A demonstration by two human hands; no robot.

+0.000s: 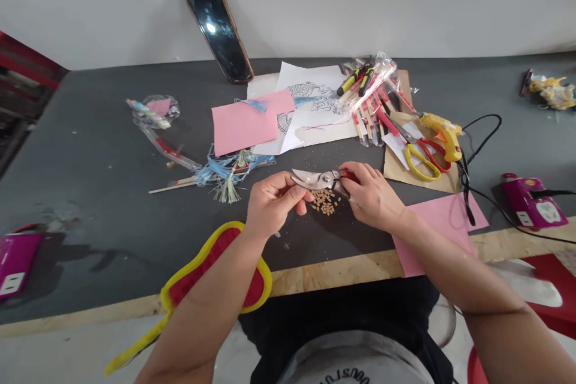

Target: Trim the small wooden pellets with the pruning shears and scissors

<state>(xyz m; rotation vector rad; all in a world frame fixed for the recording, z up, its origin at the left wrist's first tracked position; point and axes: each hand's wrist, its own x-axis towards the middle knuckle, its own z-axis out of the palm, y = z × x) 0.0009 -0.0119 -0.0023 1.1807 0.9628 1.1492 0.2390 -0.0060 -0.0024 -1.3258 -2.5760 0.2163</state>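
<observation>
My right hand (pixel 375 199) is wrapped round the red-handled pruning shears (pixel 326 179), whose blades point left and stand a little apart. At the blade tips, my left hand (pixel 273 201) is closed in a pinch between thumb and fingers. What it holds is too small or too hidden to name. Just below the shears, a pile of short tan cut pieces (pixel 324 203) lies on the dark table (pixel 108 132). Beneath my left forearm is a red fan-like piece with yellow edging (pixel 215 240), reaching over the table's front edge.
Blue and pale tassels (pixel 231 171), pink paper (pixel 243 123) and printed sheets (pixel 310 105) lie beyond my hands. Bagged sticks (pixel 371 108), scissors (pixel 423 159) and a corded yellow glue gun (pixel 443 132) are at right. A phone (pixel 221 36) leans on the wall.
</observation>
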